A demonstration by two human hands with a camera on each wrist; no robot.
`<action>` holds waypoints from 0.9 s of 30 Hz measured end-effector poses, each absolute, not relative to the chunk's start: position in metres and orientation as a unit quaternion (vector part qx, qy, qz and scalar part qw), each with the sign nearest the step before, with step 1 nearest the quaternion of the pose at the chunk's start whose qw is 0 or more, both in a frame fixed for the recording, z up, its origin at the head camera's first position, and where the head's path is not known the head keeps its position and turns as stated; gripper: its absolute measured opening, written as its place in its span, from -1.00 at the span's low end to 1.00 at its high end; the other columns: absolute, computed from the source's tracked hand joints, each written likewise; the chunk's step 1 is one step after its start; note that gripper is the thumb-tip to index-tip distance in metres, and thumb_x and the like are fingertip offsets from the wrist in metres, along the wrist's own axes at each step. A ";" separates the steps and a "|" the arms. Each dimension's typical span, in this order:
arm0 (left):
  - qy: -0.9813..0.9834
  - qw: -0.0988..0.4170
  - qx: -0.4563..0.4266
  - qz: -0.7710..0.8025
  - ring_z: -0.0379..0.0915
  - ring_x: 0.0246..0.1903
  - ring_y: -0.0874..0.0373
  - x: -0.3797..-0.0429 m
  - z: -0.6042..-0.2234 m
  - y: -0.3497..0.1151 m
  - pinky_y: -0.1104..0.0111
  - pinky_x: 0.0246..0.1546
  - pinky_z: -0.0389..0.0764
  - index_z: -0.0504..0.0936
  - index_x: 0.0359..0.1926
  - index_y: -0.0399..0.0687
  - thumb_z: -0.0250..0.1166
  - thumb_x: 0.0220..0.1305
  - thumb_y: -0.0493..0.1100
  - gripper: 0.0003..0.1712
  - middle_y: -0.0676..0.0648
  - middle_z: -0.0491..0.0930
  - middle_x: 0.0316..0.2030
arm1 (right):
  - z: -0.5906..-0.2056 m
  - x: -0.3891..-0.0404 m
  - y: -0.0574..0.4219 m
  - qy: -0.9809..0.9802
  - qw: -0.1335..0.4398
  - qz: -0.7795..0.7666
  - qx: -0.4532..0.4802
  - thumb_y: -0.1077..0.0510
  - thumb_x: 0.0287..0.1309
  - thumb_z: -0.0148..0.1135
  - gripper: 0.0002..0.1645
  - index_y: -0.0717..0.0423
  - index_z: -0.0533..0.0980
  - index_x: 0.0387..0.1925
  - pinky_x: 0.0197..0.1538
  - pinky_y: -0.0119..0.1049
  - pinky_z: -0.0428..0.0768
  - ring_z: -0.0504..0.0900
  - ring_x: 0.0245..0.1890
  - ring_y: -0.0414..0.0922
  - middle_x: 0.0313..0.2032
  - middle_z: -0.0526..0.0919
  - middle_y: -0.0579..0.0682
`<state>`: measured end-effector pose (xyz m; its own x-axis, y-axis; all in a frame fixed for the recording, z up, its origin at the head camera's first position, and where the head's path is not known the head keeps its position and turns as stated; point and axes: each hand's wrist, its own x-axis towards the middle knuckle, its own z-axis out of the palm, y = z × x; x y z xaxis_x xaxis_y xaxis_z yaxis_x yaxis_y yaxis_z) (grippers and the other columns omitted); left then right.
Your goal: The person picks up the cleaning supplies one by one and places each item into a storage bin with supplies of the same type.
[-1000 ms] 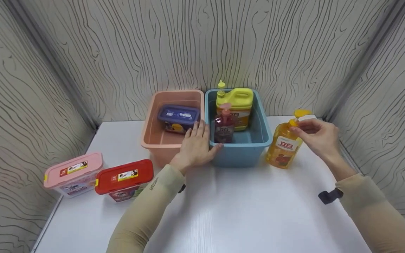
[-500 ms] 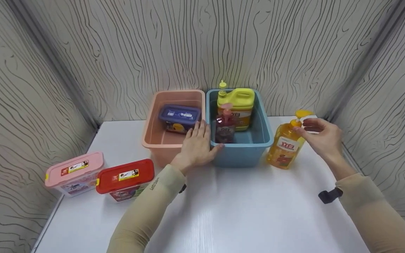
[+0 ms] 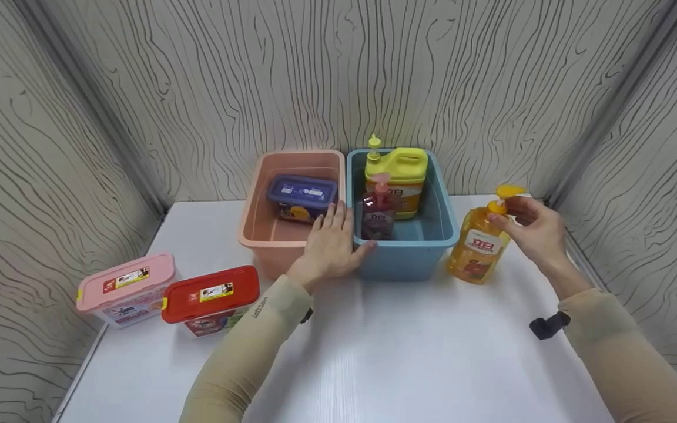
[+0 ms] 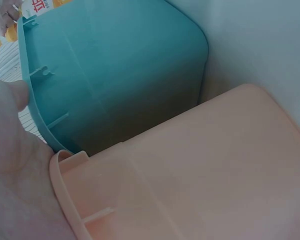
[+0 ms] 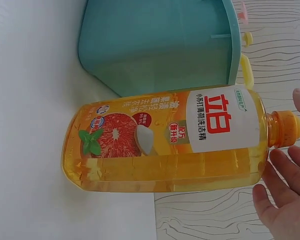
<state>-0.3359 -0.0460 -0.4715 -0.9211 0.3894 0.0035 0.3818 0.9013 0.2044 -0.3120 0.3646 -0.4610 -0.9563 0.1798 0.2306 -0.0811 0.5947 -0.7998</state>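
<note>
My left hand (image 3: 331, 242) lies with straight fingers across the adjoining rims of a salmon-pink basin (image 3: 256, 235) and a teal-blue basin (image 3: 409, 252). In the pink one sits a dark blue lidded tub (image 3: 303, 191). The blue one holds a yellow jug (image 3: 412, 170) with a handle and a dark red pump bottle (image 3: 378, 211). Beside it, an orange-yellow dish soap pump bottle (image 5: 165, 145) stands on the table. My right hand (image 3: 538, 229) is at its neck. Loosely spread fingers (image 5: 285, 175) touch the neck, while the thumb appears apart from the yellow collar in the right wrist view.
On the table's left side stand a pink-lidded tub (image 3: 127, 288) and a red-lidded tub (image 3: 212, 299). The white table (image 3: 374, 364) is enclosed by wood-patterned panels (image 3: 315, 70) at the back and sides. Both basins stand close to the back panel.
The view shifts very slightly. Both hands stay nearly in place, the left on the rims and the right at the bottle's neck. The bottle remains standing.
</note>
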 end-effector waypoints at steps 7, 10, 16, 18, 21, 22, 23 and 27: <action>0.975 0.017 0.197 0.101 -0.27 0.87 -0.22 -0.336 -0.471 -0.046 -0.13 0.87 -0.05 -0.09 0.83 -0.23 -0.17 0.65 0.59 0.21 -0.26 -0.21 0.86 | -0.464 -0.317 0.367 -0.874 0.136 0.466 -0.026 -0.25 0.49 0.46 -0.18 0.15 0.53 0.52 0.66 0.23 0.49 0.51 0.16 -0.52 0.33 0.67 -0.01; 0.975 0.017 0.197 0.102 -0.27 0.87 -0.22 -0.336 -0.472 -0.046 -0.13 0.86 -0.05 -0.09 0.83 -0.23 -0.18 0.65 0.60 0.21 -0.26 -0.22 0.86 | -0.466 -0.320 0.367 -0.874 0.132 0.467 -0.022 -0.25 0.50 0.45 -0.18 0.17 0.54 0.52 0.61 -0.09 0.59 0.52 0.14 -0.55 0.25 0.68 -0.22; 0.974 0.012 0.200 0.106 -0.24 0.87 -0.23 -0.336 -0.472 -0.047 -0.15 0.86 -0.02 -0.08 0.83 -0.25 -0.16 0.64 0.60 0.22 -0.27 -0.19 0.86 | -0.470 -0.324 0.367 -0.863 0.130 0.489 0.002 -0.14 0.54 0.45 -0.21 0.27 0.52 0.52 0.21 -0.80 0.53 0.57 0.10 -0.58 0.07 0.59 -0.56; 0.973 0.007 0.202 0.109 -0.22 0.86 -0.24 -0.336 -0.472 -0.047 -0.15 0.86 -0.01 -0.06 0.82 -0.26 -0.15 0.63 0.59 0.22 -0.28 -0.17 0.85 | -0.471 -0.325 0.367 -0.856 0.132 0.500 0.010 -0.10 0.54 0.45 -0.23 0.31 0.52 0.51 0.19 -0.83 0.52 0.58 0.09 -0.59 0.04 0.59 -0.60; 0.973 0.004 0.204 0.111 -0.20 0.86 -0.25 -0.338 -0.473 -0.048 -0.14 0.86 0.00 -0.05 0.82 -0.26 -0.14 0.63 0.58 0.21 -0.28 -0.15 0.85 | -0.472 -0.326 0.367 -0.849 0.131 0.512 0.013 -0.07 0.54 0.45 -0.24 0.34 0.51 0.50 0.20 -0.82 0.53 0.60 0.08 -0.60 0.02 0.60 -0.62; 0.973 0.005 0.204 0.111 -0.21 0.86 -0.25 -0.338 -0.473 -0.048 -0.15 0.86 -0.01 -0.05 0.82 -0.26 -0.14 0.63 0.58 0.21 -0.28 -0.16 0.85 | -0.472 -0.327 0.366 -0.849 0.129 0.512 0.010 -0.08 0.55 0.45 -0.23 0.33 0.50 0.51 0.20 -0.82 0.53 0.60 0.08 -0.60 0.02 0.59 -0.63; 0.973 0.007 0.204 0.110 -0.22 0.86 -0.25 -0.338 -0.473 -0.048 -0.14 0.86 -0.02 -0.06 0.82 -0.26 -0.14 0.63 0.58 0.21 -0.28 -0.17 0.85 | -0.472 -0.327 0.366 -0.848 0.127 0.514 0.007 -0.09 0.55 0.44 -0.22 0.33 0.50 0.52 0.21 -0.82 0.53 0.59 0.08 -0.60 0.02 0.59 -0.64; 0.973 0.014 0.203 0.111 -0.24 0.87 -0.24 -0.337 -0.473 -0.047 -0.14 0.86 -0.04 -0.08 0.83 -0.24 -0.15 0.63 0.59 0.22 -0.26 -0.20 0.86 | -0.474 -0.328 0.365 -0.845 0.120 0.521 -0.010 -0.14 0.54 0.43 -0.19 0.29 0.49 0.54 0.21 -0.79 0.56 0.60 0.10 -0.58 0.03 0.60 -0.65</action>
